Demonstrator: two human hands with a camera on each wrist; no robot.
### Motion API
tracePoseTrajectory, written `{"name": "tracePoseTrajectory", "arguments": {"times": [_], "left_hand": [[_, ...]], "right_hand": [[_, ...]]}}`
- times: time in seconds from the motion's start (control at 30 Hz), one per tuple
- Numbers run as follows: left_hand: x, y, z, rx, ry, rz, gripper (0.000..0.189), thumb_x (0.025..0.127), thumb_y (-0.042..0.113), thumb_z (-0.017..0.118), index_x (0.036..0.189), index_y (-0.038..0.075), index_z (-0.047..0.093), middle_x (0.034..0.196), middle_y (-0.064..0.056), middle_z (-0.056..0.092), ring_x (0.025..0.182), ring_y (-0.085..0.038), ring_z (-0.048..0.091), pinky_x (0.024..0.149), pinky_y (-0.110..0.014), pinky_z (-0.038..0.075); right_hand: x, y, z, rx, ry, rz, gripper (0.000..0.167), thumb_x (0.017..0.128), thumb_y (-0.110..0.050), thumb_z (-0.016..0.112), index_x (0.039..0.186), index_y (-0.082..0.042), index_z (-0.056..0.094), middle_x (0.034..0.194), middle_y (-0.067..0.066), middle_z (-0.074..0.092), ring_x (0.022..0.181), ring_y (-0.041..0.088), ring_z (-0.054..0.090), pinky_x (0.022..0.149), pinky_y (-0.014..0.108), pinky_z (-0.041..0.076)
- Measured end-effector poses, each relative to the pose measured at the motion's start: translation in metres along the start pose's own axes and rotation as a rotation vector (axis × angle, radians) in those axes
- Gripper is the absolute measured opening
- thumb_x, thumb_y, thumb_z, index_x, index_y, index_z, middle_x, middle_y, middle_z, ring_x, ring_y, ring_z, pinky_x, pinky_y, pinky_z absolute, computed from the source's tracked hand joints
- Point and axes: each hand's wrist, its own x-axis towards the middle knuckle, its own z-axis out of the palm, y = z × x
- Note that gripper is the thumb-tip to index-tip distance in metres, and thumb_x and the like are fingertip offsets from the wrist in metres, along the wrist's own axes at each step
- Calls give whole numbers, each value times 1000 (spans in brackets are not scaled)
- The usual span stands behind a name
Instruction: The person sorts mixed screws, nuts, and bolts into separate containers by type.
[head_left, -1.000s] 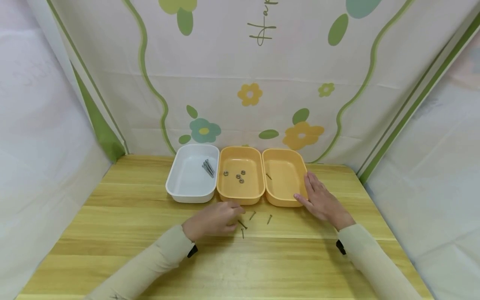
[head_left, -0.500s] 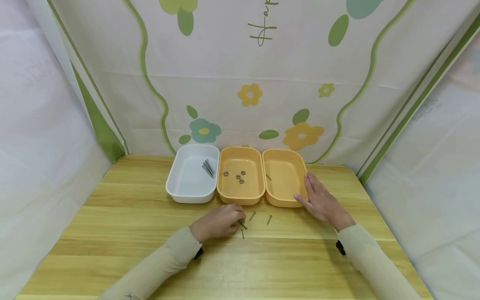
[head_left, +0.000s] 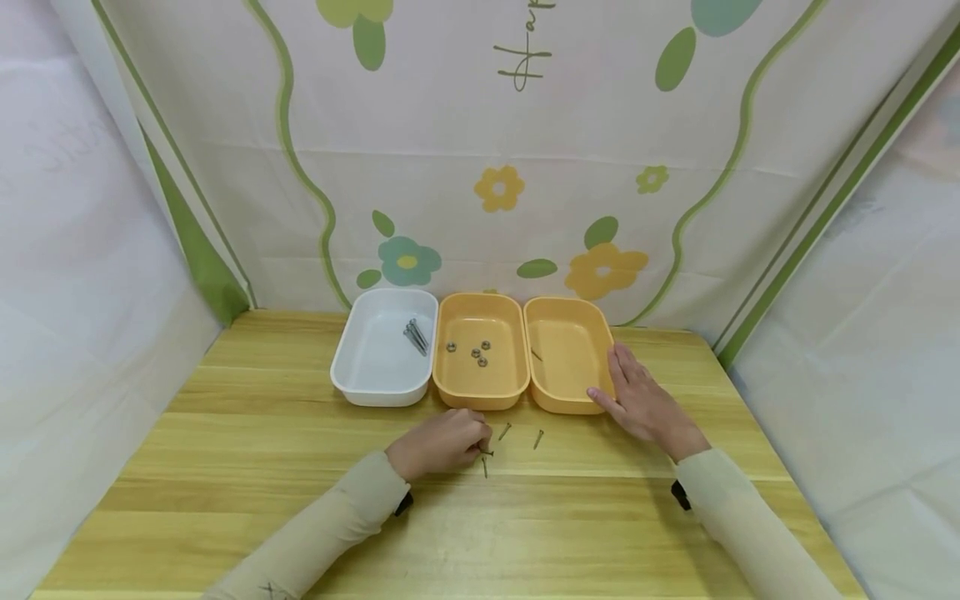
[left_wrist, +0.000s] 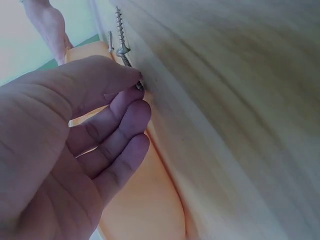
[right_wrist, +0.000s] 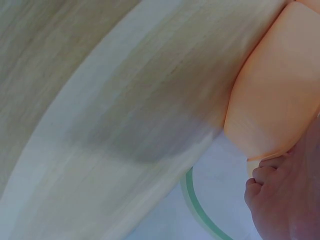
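Observation:
My left hand (head_left: 441, 443) is low over the table in front of the middle yellow tray (head_left: 482, 402). Its thumb and forefinger pinch a screw (head_left: 487, 452), whose head sticks out past the fingertips in the head view. In the left wrist view the thumb hides part of this screw (left_wrist: 126, 61). Three loose screws lie nearby: one (head_left: 505, 431) by the middle tray, another (head_left: 538, 439) further right, a third (head_left: 485, 468) just below the pinched one. My right hand (head_left: 645, 404), fingers extended, rests against the right yellow tray (head_left: 570, 407), thumb at its rim.
A white tray (head_left: 382, 398) with several bolts (head_left: 416, 337) stands at the left of the row. Several nuts (head_left: 476, 353) lie in the middle tray, and a single screw (head_left: 537, 353) in the right one. A patterned cloth (head_left: 450, 117) hangs behind the wooden table (head_left: 525, 533).
My left hand has shifted slightly right and now pinches the screw, which has turned from slanting to nearly level. The right hand stays in place on the tray.

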Motion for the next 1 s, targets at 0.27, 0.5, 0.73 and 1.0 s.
{"name": "tracePoseTrajectory", "arguments": {"times": [0.27, 0.5, 0.73, 1.0], "left_hand": [[-3, 3, -8, -28, 11, -19, 18, 90, -2, 73, 78, 10, 67, 75, 3, 59, 68, -3, 45, 60, -14, 40], [-3, 7, -14, 36, 22, 9, 21, 91, 4, 74, 75, 13, 63, 73, 9, 45, 66, -1, 40, 59, -13, 35], [1, 13, -20, 100, 20, 31, 26, 90, 6, 75, 73, 17, 58, 72, 10, 41, 66, -1, 38, 60, -14, 31], [9, 20, -33, 130, 18, 39, 27, 89, 0, 71, 73, 17, 56, 71, 9, 41, 65, -3, 37, 58, -14, 27]], "right_hand": [[0, -1, -1, 6, 1, 6, 94, 110, -60, 37, 166, 8, 3, 176, 27, -3, 164, 45, 4, 131, 66, 16], [-1, -2, -3, 2, -4, 7, 94, 110, -60, 37, 165, 8, 4, 176, 29, -1, 164, 46, 4, 131, 65, 16], [-1, -2, -3, 3, -6, 9, 94, 110, -60, 37, 165, 8, 4, 176, 28, -1, 164, 46, 4, 131, 65, 15], [-1, -1, -2, 2, -9, 9, 95, 110, -60, 37, 166, 8, 2, 176, 28, -2, 164, 46, 3, 131, 65, 15]]}}
